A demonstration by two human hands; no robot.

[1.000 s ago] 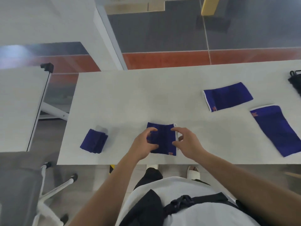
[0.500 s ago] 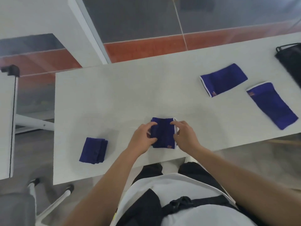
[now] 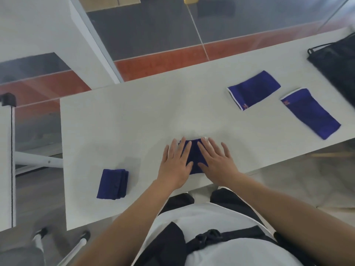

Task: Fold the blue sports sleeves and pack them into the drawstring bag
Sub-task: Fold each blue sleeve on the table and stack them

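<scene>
A folded blue sleeve (image 3: 194, 158) lies near the table's front edge, mostly covered by my hands. My left hand (image 3: 175, 164) and my right hand (image 3: 216, 162) rest flat on it, fingers spread, pressing it down. A folded blue sleeve stack (image 3: 113, 184) sits to the left. Two unfolded blue sleeves with white trim lie at the right, one (image 3: 253, 89) farther back and one (image 3: 311, 113) nearer the right edge. The black drawstring bag (image 3: 338, 60) lies at the far right, partly cut off by the frame.
The white table (image 3: 134, 116) has its left edge close to the folded stack and its front edge under my wrists. Another white table (image 3: 5, 160) stands to the left. A chair base (image 3: 80, 244) shows below the table's corner.
My hands went from pinching the sleeve's folded edges to lying flat on top of it. The view shifted, showing more of the black bag at the right.
</scene>
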